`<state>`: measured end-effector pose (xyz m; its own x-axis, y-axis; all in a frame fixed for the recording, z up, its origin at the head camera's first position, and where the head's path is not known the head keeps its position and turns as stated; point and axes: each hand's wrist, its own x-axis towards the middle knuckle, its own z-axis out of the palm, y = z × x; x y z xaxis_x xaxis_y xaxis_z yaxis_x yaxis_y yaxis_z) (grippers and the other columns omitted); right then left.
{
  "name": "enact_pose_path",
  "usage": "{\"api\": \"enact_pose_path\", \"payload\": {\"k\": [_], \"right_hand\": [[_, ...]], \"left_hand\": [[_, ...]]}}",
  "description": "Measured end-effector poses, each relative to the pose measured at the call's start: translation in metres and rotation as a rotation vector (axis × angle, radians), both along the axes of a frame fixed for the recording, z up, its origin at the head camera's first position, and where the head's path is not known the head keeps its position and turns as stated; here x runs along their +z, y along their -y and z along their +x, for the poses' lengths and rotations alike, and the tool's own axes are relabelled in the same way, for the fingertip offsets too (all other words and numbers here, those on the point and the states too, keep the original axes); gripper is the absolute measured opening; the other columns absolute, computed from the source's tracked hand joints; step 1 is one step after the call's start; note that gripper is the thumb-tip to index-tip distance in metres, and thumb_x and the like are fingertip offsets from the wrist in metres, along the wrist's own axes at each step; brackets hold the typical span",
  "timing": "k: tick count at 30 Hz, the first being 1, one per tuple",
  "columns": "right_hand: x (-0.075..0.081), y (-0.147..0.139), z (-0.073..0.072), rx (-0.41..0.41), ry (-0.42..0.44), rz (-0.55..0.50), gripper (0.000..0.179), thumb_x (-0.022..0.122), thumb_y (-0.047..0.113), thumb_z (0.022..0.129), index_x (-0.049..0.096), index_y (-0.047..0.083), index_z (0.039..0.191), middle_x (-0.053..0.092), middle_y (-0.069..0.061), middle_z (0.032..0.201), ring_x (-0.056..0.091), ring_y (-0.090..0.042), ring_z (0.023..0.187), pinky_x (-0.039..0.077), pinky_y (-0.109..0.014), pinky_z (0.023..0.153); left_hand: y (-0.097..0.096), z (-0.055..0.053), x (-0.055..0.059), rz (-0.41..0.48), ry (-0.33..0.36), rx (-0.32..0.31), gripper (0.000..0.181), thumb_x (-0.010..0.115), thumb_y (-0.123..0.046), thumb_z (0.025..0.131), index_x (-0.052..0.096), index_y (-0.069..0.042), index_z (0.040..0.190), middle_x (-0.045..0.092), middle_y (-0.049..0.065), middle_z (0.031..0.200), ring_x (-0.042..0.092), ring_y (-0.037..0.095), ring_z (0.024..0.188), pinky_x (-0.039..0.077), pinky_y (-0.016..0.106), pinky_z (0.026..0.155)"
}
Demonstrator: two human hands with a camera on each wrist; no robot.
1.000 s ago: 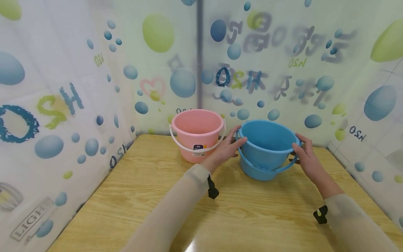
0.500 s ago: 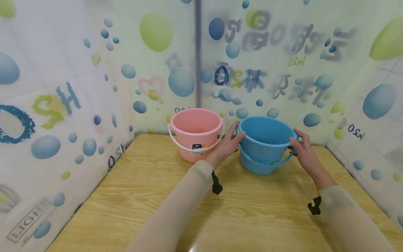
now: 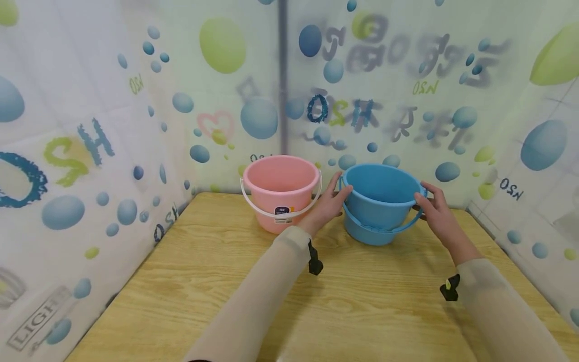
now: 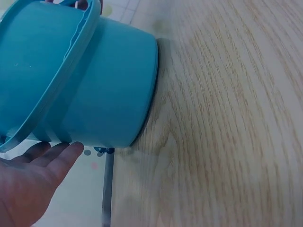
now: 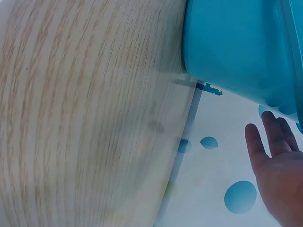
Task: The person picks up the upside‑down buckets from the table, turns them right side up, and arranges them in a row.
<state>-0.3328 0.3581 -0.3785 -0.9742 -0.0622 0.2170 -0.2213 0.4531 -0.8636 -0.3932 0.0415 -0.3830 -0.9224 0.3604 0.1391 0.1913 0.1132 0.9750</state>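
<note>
A blue bucket (image 3: 376,221) stands upright on the wooden table, its blue handle (image 3: 409,225) hanging down across the front. My left hand (image 3: 327,203) grips the left side of its rim, thumb over the edge. On the opposite side, my right hand (image 3: 438,213) holds the rim the same way. The left wrist view shows the left fingers (image 4: 61,158) against the outer wall of the bucket (image 4: 111,80). In the right wrist view, the right fingers (image 5: 273,135) extend beside the bucket (image 5: 236,47); the thumb is out of sight.
A pink bucket (image 3: 280,201) with a white handle (image 3: 258,207) and a label stands just left of the blue one, near my left forearm. The wooden table (image 3: 362,306) meets patterned curtains (image 3: 217,110) at the back and sides.
The blue bucket has slid away from me toward the back of the table and slightly left, both hands moving with it. The pink bucket stays in place.
</note>
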Motion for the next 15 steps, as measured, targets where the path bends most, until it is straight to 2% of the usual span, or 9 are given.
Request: {"api": "enact_pose_path", "payload": {"k": [3,6,10,15], "right_hand": [[0.001,0.001,-0.001,0.001,-0.003,-0.004,0.08,0.036,0.05,0.119,-0.003,0.012,0.177,0.025,-0.043,0.171,0.039,-0.064,0.152,0.032,-0.082,0.12],[0.001,0.001,-0.001,-0.001,-0.004,-0.004,0.079,0.036,0.05,0.119,-0.003,0.013,0.177,0.026,-0.042,0.171,0.039,-0.062,0.152,0.033,-0.081,0.119],[0.0,-0.002,0.003,-0.012,0.0,-0.005,0.079,0.037,0.051,0.118,-0.001,0.017,0.178,0.021,-0.04,0.174,0.029,-0.061,0.158,0.027,-0.081,0.123],[0.003,-0.007,0.018,-0.051,-0.042,-0.03,0.076,0.038,0.048,0.119,0.0,0.023,0.179,0.01,-0.036,0.179,0.012,-0.062,0.163,0.014,-0.084,0.126]], "left_hand": [[0.0,-0.001,0.0,0.005,0.002,0.011,0.076,0.052,-0.059,0.112,0.012,-0.047,0.176,0.043,0.021,0.173,0.048,0.04,0.157,0.054,0.066,0.114],[0.0,-0.001,0.0,0.024,0.012,0.009,0.073,0.052,-0.059,0.112,0.014,-0.052,0.174,0.04,0.019,0.175,0.046,0.039,0.158,0.054,0.065,0.114],[0.0,0.002,0.001,0.035,0.048,0.008,0.077,0.052,-0.062,0.111,0.007,-0.055,0.173,0.033,0.015,0.18,0.042,0.037,0.162,0.05,0.063,0.12],[0.002,0.008,0.001,-0.018,0.098,0.065,0.093,0.05,-0.072,0.106,0.002,-0.038,0.178,0.035,0.01,0.18,0.045,0.035,0.16,0.043,0.055,0.128]]}}
